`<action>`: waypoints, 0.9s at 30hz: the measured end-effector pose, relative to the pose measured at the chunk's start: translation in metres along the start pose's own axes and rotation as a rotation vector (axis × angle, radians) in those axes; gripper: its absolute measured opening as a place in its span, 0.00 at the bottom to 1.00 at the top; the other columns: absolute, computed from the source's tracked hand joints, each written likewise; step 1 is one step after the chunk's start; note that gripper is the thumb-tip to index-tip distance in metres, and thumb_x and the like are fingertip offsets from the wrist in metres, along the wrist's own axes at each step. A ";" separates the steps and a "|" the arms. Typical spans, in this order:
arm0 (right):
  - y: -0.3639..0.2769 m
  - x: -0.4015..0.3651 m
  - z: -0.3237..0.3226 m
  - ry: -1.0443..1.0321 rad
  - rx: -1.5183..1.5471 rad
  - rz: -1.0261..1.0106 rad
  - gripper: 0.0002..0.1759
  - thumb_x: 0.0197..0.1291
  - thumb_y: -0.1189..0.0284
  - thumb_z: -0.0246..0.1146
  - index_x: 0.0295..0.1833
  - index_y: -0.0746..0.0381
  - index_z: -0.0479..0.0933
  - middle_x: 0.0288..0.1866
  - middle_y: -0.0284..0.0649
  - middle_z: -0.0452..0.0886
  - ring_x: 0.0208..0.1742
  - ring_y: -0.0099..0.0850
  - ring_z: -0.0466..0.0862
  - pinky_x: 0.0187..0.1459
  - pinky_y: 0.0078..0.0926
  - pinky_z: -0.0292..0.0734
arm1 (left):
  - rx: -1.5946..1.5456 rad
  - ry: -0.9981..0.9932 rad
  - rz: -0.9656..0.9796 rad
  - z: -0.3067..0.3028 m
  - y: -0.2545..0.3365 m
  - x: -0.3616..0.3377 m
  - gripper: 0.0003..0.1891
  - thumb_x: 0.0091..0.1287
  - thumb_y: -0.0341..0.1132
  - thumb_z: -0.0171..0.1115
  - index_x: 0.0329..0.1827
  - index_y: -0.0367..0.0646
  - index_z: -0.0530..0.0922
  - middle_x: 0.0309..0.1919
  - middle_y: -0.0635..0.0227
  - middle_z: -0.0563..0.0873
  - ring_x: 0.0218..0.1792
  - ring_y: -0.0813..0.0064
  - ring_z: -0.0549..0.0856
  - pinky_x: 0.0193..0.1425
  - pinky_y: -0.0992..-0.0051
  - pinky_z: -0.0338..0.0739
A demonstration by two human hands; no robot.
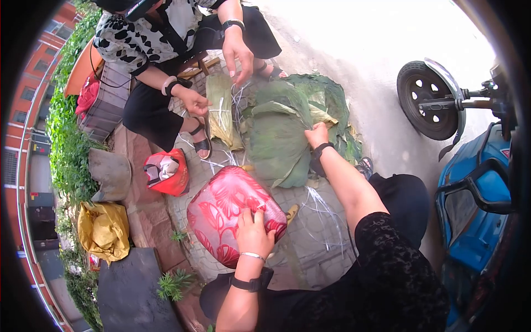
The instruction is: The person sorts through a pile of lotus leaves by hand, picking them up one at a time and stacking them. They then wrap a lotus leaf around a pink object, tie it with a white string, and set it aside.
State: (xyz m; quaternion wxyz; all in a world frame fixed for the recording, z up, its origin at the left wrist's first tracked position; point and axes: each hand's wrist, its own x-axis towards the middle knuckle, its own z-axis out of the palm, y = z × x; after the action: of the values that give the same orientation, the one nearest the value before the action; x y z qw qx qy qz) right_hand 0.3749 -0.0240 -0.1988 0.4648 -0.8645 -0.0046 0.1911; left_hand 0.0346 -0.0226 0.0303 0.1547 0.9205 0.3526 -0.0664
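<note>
My left hand (253,231) rests with its fingers on a red-and-white patterned bag (224,213) lying on the paved ground in front of me. My right hand (317,135) reaches forward and grips the edge of a pile of large green leaves (282,130). Thin white plastic strings (321,207) lie on the paving between the bag and the leaves. Opposite me another person sits, with one hand (237,52) and the other hand (194,102) on a bundle of folded leaves (220,110) tied with string.
A blue scooter (475,182) with its front wheel (426,99) stands on the right. On the left are a small red bag (166,172), a yellow bag (102,229), a grey sack (110,174), a dark slab (130,290) and a hedge (69,127).
</note>
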 end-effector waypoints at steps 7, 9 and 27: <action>-0.106 -0.064 -0.088 -0.362 0.839 -0.322 0.15 0.59 0.73 0.58 0.50 0.67 0.77 0.39 0.32 0.80 0.39 0.20 0.76 0.42 0.22 0.71 | -0.008 0.038 0.032 0.004 -0.010 -0.006 0.29 0.52 0.38 0.72 0.58 0.42 0.74 0.58 0.47 0.74 0.60 0.48 0.74 0.61 0.59 0.74; -0.095 -0.072 -0.122 -0.243 0.713 -0.264 0.14 0.58 0.75 0.58 0.50 0.67 0.76 0.40 0.35 0.80 0.40 0.24 0.78 0.41 0.24 0.73 | -0.014 0.032 0.037 0.007 -0.015 -0.003 0.26 0.52 0.38 0.71 0.55 0.42 0.76 0.55 0.47 0.77 0.58 0.48 0.76 0.61 0.59 0.74; -0.114 -0.425 -0.243 -0.232 -0.050 -1.352 0.21 0.53 0.80 0.60 0.55 0.65 0.74 0.40 0.53 0.81 0.43 0.49 0.81 0.44 0.41 0.77 | -1.434 0.231 0.072 -0.005 0.072 -0.153 0.31 0.77 0.56 0.43 0.63 0.33 0.72 0.57 0.61 0.80 0.61 0.72 0.77 0.67 0.71 0.67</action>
State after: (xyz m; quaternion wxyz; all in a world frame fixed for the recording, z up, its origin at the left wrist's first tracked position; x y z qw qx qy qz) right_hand 0.0816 -0.2330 0.1524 0.4582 -0.6562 -0.5975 -0.0496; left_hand -0.0307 -0.1676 0.0875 0.6839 0.6050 0.2930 0.2836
